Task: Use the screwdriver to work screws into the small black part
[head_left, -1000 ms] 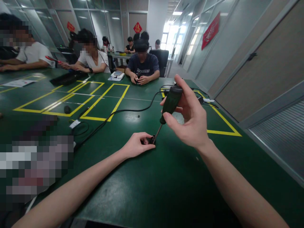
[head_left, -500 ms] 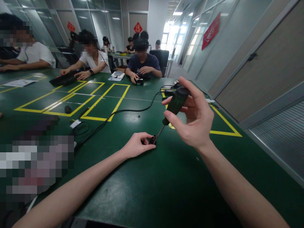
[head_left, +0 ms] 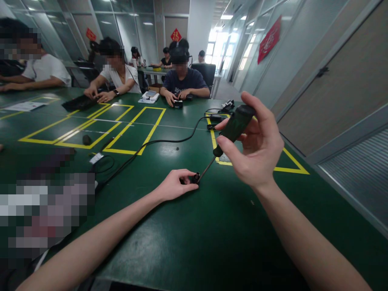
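Observation:
My right hand (head_left: 257, 151) is wrapped round the dark green handle of a screwdriver (head_left: 232, 129), held slanted above the green table (head_left: 197, 242). The thin shaft runs down and left, and its tip meets a small black part (head_left: 194, 178). My left hand (head_left: 174, 186) rests on the table with its fingers pinched on that small black part, holding it against the surface. Most of the part is hidden by my fingers.
A black cable (head_left: 157, 142) snakes across the table toward a power strip (head_left: 216, 118). Yellow tape boxes (head_left: 133, 129) mark the surface. Several people sit at the far side, handling small devices. A blurred patch covers the near left.
My right hand has tilted the screwdriver handle up and to the right, so the shaft lies flatter. The tip stays at the black part. My left hand has not moved.

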### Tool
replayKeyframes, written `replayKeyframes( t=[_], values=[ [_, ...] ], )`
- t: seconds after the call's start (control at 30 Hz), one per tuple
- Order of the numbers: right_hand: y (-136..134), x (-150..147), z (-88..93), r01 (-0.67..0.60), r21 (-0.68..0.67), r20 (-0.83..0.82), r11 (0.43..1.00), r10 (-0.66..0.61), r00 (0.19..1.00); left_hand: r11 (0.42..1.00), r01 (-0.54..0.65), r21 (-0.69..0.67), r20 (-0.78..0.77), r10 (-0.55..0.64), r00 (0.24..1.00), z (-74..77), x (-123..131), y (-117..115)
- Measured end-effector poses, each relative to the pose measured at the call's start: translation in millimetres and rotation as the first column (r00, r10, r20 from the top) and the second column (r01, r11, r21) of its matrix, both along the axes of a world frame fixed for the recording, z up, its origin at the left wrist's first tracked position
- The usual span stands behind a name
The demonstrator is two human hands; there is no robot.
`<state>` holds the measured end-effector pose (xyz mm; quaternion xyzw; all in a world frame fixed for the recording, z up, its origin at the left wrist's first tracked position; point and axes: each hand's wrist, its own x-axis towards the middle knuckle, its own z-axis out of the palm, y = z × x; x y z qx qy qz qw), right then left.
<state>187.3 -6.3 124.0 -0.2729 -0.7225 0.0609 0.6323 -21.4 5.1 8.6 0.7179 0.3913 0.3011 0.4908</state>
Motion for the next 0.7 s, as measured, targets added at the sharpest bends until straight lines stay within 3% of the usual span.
replayKeyframes(
  t=[0.43,0.57,0.7],
  values=[
    [-8,-3,10.9,0.037,0.059,-0.062,0.998,-0.033,0.998,1.000,0.018,0.016,-0.026,-0.018,1.000,4.3,-12,8],
    [-5,1,11.9,0.001,0.114,-0.094,0.993,0.010,0.996,0.985,-0.152,0.083,-0.092,0.159,0.983,12.4,-38,27],
    [-7,1,13.7,-0.003,0.116,-0.104,0.993,0.015,0.994,0.886,-0.437,0.155,-0.096,0.454,0.886,24.1,-73,51]
  ],
)
